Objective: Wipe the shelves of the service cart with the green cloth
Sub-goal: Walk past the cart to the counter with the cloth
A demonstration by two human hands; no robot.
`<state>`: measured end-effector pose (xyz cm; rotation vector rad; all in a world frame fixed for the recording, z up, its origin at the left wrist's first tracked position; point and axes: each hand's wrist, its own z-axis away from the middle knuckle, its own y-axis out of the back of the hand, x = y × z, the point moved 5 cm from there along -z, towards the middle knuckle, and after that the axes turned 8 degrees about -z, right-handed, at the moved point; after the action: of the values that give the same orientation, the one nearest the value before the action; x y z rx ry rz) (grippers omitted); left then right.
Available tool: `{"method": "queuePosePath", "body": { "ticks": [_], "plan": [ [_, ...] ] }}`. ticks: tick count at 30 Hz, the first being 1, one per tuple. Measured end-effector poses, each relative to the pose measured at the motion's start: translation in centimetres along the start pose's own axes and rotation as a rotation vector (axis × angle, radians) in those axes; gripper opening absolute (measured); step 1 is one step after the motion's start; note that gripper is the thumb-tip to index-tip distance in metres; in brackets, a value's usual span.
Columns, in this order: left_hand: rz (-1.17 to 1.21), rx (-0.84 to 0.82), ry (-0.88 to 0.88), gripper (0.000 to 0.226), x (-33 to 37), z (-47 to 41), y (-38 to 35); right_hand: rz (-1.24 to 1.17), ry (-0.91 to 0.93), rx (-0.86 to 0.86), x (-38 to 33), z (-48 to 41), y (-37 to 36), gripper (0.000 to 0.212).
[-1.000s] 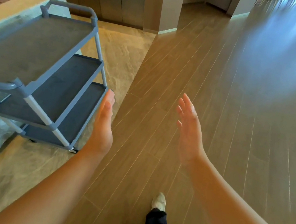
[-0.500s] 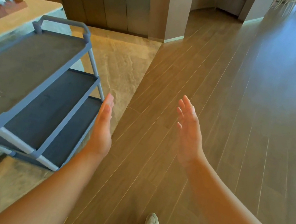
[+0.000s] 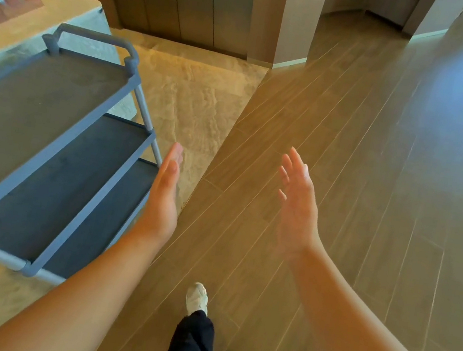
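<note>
Seen from the head camera, the service cart [image 3: 57, 145] stands to the person's left, and the left hand [image 3: 164, 195] hangs just beside its right edge, level in the picture with the corner of the bottom shelf [image 3: 107, 217]; whether hand and cart touch cannot be told. That hand is flat, fingers straight and together, palm turned inward, holding nothing. The right hand [image 3: 294, 206] is well apart from the cart, over the wooden plank floor [image 3: 346, 162], fingers straight and slightly spread, palm facing the other hand, also holding nothing. Three grey shelves show: the top shelf [image 3: 32, 115], the middle shelf [image 3: 67, 181] and the bottom one, stepped one under another. One handle [image 3: 95, 34] arches over the far end. The cart's long axis runs from the lower left up toward the far middle, handle end pointing away from the person. Beyond it lies a pale surface [image 3: 38, 14]. One light shoe [image 3: 197, 298] stands on the planks.
</note>
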<state>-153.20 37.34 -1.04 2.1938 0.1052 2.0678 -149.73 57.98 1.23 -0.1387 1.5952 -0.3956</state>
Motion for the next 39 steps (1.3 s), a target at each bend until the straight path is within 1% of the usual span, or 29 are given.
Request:
{"method": "queuePosePath", "body": {
  "ticks": [6, 9, 14, 18, 22, 28, 34, 38, 39],
  "plan": [
    [0.037, 0.003, 0.008, 0.099, -1.6, -9.9, 0.7, 0.024, 0.005, -0.005, 0.9, -9.8, -2.2, 0.062],
    [0.067, 0.01, 0.03, 0.098, -1.5, -15.1, 1.7, 0.017, -0.013, 0.001, 1.0, -15.0, -4.0, 0.059],
    [0.078, -0.001, 0.001, 0.095, -1.0, -23.2, 3.2, 0.053, 0.005, -0.011, 1.4, -22.6, -6.9, 0.062],
    [0.084, -0.002, -0.006, 0.096, -1.0, -27.8, 4.0, 0.055, 0.005, 0.008, 1.3, -27.2, -7.9, 0.056],
    [0.089, 0.004, -0.006, 0.097, -1.5, -32.0, 4.1, 0.062, 0.017, 0.027, 1.2, -31.4, -7.9, 0.056],
    [0.068, 0.018, 0.014, 0.099, -2.7, -38.8, 2.7, 0.071, 0.019, 0.008, 2.2, -38.4, -7.2, 0.062],
    [0.049, 0.062, 0.0, 0.102, -2.6, -47.3, 0.3, 0.058, 0.024, -0.05, 2.2, -47.2, -5.8, 0.062],
    [0.015, 0.097, -0.01, 0.116, -1.8, -53.1, -1.7, 0.047, 0.034, -0.089, 1.1, -53.7, -4.6, 0.061],
    [0.005, 0.103, -0.012, 0.116, -1.6, -54.4, -2.3, 0.043, 0.038, -0.1, 0.7, -55.3, -4.4, 0.06]
  ]
}}
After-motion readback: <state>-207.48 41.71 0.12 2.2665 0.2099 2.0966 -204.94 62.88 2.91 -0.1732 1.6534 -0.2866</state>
